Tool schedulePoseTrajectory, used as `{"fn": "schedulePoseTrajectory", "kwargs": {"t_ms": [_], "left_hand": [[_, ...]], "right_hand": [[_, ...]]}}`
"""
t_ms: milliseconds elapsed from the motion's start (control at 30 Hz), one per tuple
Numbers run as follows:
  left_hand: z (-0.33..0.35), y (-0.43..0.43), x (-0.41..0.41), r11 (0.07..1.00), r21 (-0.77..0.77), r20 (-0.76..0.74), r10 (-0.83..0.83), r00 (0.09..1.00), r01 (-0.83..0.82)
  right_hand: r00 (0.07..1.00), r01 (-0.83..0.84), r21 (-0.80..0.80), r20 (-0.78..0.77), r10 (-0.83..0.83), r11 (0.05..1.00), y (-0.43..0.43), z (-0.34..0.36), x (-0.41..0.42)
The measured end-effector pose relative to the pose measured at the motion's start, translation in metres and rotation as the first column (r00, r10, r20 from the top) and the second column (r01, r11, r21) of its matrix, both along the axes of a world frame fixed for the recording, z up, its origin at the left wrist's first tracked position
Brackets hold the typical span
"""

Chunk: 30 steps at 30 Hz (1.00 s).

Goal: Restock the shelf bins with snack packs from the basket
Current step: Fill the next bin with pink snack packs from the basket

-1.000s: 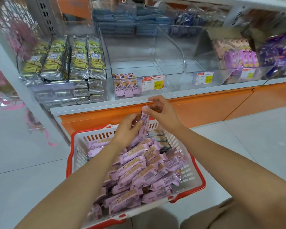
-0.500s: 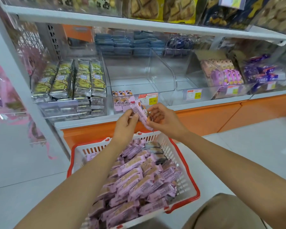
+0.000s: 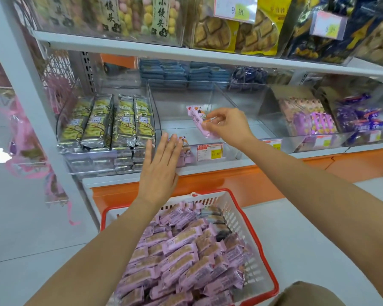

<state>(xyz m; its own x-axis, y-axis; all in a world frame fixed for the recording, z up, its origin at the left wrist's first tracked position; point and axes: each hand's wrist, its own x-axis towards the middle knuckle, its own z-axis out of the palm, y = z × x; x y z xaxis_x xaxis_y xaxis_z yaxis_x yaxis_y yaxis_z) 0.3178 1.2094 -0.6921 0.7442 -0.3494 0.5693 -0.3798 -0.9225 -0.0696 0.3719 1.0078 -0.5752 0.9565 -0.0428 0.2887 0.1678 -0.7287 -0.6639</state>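
Pinching one pink snack pack (image 3: 199,120) tilted over the clear bin (image 3: 181,127) around 12 o'clock, the right grip (image 3: 229,127) has it in its fingertips while the left grip (image 3: 159,173) is flat and released at the bin's front, basket (image 3: 241,219) of packs sitting at 6 o'clock.

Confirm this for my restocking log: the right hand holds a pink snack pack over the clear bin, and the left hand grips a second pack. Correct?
No. The head view shows the left hand open, fingers straight, holding nothing, at the front of the clear bin. The right hand does hold the pink snack pack over that bin.
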Motion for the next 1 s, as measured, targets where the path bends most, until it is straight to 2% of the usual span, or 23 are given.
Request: {"fn": "schedulePoseTrajectory", "kwargs": {"t_ms": [167,300,533,700,833,900,1000], "left_hand": [[-0.006,0.001,0.005,1.0,0.024,0.042,0.017,0.999,-0.018],[-0.009,0.004,0.009,1.0,0.018,0.04,0.001,0.999,-0.002],[-0.012,0.005,0.013,1.0,0.024,0.039,-0.014,0.999,0.013],[-0.011,0.005,0.013,0.999,0.032,0.026,-0.012,1.0,0.012],[-0.011,0.005,0.011,0.999,0.03,-0.003,-0.02,1.0,0.02],[-0.01,0.004,0.01,1.0,0.026,-0.009,-0.018,1.0,0.018],[-0.009,0.002,0.006,1.0,0.002,0.007,-0.024,1.0,0.024]], "right_hand": [[0.989,0.033,-0.263,-0.128,-0.069,0.964,0.015,-0.005,0.03],[0.963,0.022,-0.398,-0.239,-0.127,0.917,0.023,-0.016,0.046],[0.887,-0.084,-0.39,-0.448,-0.109,0.917,0.035,-0.023,0.054],[0.835,-0.229,-0.447,-0.547,-0.062,0.865,0.037,-0.02,0.052],[0.841,-0.2,-0.424,-0.537,-0.068,0.883,0.033,-0.02,0.051],[0.888,-0.147,-0.371,-0.459,-0.043,0.917,0.03,-0.019,0.048],[0.958,-0.082,-0.188,-0.286,0.025,0.979,0.027,-0.017,0.04]]}}
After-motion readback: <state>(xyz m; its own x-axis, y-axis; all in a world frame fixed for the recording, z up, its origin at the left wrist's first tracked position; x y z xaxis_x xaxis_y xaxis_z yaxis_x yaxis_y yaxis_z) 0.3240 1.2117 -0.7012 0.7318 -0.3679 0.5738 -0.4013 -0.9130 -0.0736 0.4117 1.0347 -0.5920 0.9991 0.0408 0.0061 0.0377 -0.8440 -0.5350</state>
